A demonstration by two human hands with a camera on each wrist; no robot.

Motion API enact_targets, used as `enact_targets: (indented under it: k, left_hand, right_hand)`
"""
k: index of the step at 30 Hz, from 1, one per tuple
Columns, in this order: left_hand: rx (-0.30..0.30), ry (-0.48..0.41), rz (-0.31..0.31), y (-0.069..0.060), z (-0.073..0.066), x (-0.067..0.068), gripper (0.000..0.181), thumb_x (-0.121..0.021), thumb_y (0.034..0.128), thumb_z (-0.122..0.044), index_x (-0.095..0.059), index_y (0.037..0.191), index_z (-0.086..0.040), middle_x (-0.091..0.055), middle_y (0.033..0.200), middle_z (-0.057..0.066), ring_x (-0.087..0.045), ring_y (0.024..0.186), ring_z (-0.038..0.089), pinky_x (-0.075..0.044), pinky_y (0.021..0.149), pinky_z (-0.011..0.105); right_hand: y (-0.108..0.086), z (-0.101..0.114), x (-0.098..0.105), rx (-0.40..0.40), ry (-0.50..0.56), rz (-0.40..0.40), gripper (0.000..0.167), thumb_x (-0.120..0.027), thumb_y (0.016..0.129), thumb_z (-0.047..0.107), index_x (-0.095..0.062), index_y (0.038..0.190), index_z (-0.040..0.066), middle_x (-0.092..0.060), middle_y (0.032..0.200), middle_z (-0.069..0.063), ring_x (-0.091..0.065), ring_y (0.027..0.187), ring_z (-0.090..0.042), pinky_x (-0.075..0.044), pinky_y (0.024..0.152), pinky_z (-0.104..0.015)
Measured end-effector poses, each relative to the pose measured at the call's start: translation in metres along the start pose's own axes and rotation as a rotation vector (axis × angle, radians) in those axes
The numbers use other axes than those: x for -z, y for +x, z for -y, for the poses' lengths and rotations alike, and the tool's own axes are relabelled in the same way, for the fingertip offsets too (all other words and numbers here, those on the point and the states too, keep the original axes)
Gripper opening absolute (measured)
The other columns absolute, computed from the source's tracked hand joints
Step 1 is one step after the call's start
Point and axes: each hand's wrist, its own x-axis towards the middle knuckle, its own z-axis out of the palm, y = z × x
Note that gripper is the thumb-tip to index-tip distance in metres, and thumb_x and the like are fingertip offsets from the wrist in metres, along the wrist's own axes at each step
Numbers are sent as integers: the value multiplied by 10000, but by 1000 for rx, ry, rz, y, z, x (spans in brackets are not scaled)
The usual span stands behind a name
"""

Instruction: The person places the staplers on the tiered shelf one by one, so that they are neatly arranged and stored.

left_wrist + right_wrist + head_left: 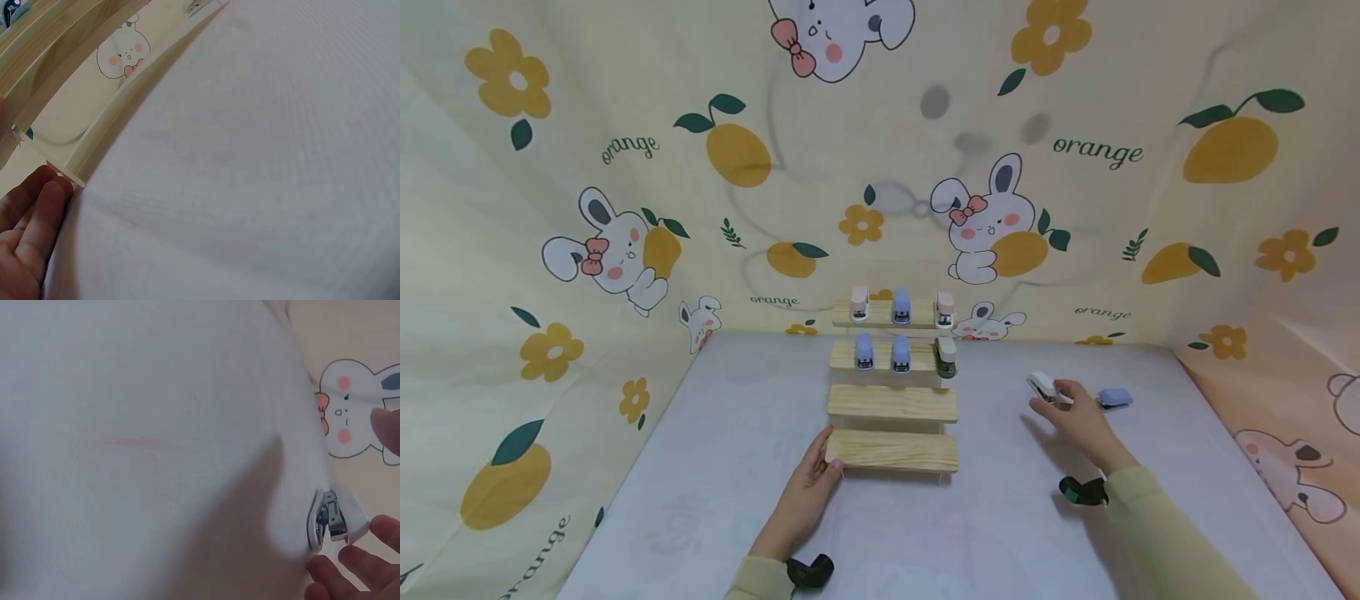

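A tiered wooden rack (891,451) with several steps stands on the table. At the left end of its lowest step, my left hand (808,481) holds the edge, with the thumb near the front. In the left wrist view, the curled fingers (44,212) touch the rack's thin side panel. Out to the right, my right hand (1084,422) pinches a small white stapler (1042,385) above the table. The right wrist view shows this stapler (350,519) at the fingertips, its metal parts facing the camera. Just right of that hand a blue stapler (1115,398) lies on the table.
On the top step sit a pink stapler (859,304), a blue one and a pale one. The step below bears two blue staplers and a white-and-dark one (946,357). A patterned cloth (865,167) hangs behind the white table (730,433).
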Motion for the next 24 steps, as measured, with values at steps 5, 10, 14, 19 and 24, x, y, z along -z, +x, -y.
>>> enact_targets:
  k: [5, 10, 14, 19, 24]
  left_hand:
    - [-5, -5, 1, 0, -1, 0, 629, -542, 981, -406, -245, 1529, -321, -280, 1555, 57, -295, 1397, 184, -246, 1135, 363]
    - [8, -15, 0, -1, -2, 0, 625, -551, 979, -401, -250, 1523, -339, -284, 1554, 51, -295, 1397, 174, -243, 1139, 349]
    - [-2, -23, 5, 0, -2, 0, 639, -550, 979, -395, -242, 1532, -304, -282, 1555, 76, -291, 1401, 193, -241, 1140, 360]
    - [1, -24, 6, 0, -1, 0, 653, -550, 974, -411, -234, 1536, -301, -290, 1553, 61, -301, 1396, 174, -258, 1131, 338]
    - [20, -25, 4, 0, 0, 1, 653, -555, 968, -431, -236, 1529, -332, -306, 1546, 44, -318, 1386, 154, -270, 1125, 318]
  right_hand:
    - [2, 0, -6, -12, -15, -4, 997, -605, 871, 608, -163, 1502, -25, -192, 1518, -312, -358, 1306, -458, -380, 1020, -593]
    - [4, 0, -9, -33, -28, 7, 935, -603, 913, 527, -130, 1512, -12, -199, 1509, -319, -352, 1301, -459, -386, 1015, -597]
    - [7, -1, -10, -43, -35, 7, 935, -595, 916, 533, -120, 1514, -7, -218, 1500, -323, -352, 1296, -460, -388, 1011, -600]
    - [8, -1, -10, -46, -20, -10, 875, -583, 934, 505, -150, 1496, -6, -270, 1466, -327, -361, 1293, -457, -399, 1005, -588]
    - [13, -2, -10, -65, 14, -35, 856, -554, 948, 502, -154, 1471, -45, -291, 1433, -336, -359, 1287, -464, -399, 1011, -580]
